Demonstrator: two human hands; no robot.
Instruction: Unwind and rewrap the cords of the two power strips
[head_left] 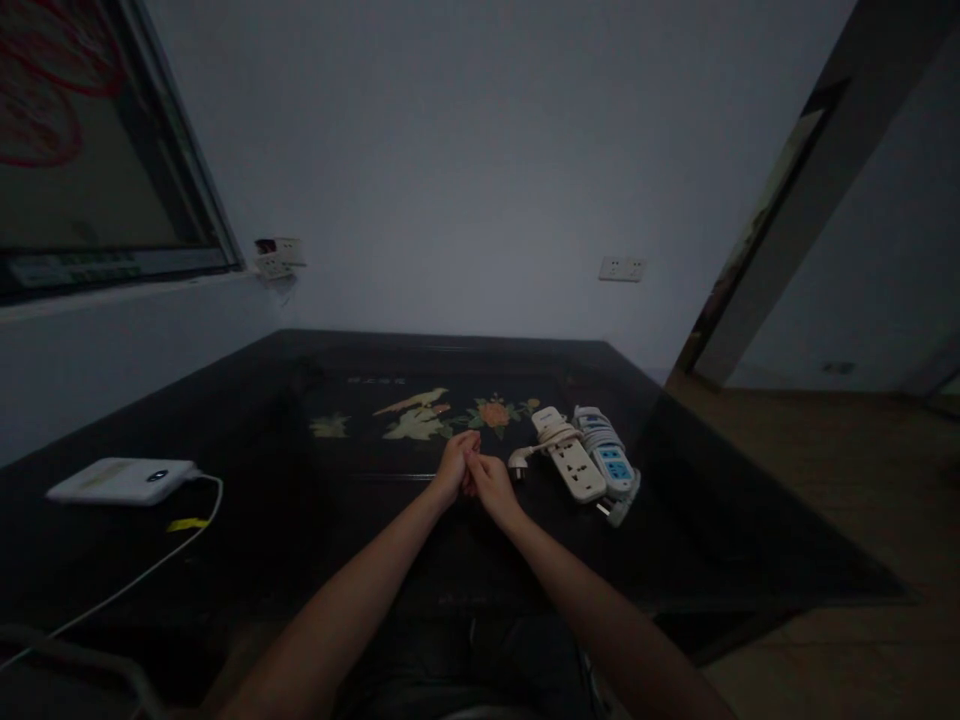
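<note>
The left hand (454, 465) and the right hand (491, 482) are resting together above the near part of the dark table (675, 540), their fingers touching. No object can be seen between them, but the fingers partly cover each other, so I cannot tell how tightly each hand is closed. The nearest item is the white plug (519, 463), just beside the right hand; it belongs to the white power strip (577, 472). This strip lies to the right of the hands, with its cord wound around the far part of its body. Just beside it, farther to the right, lies the blue-and-white power strip (616, 468), also with wound cord, and its plug (619, 512) is at the near end. Both cords look neatly gathered, and neither hand holds a strip. Whether some work on them remains, this view does not let me judge. On the left side lies a white power bank (124, 481), with a thin white cable (217, 500) connected to it.
</note>
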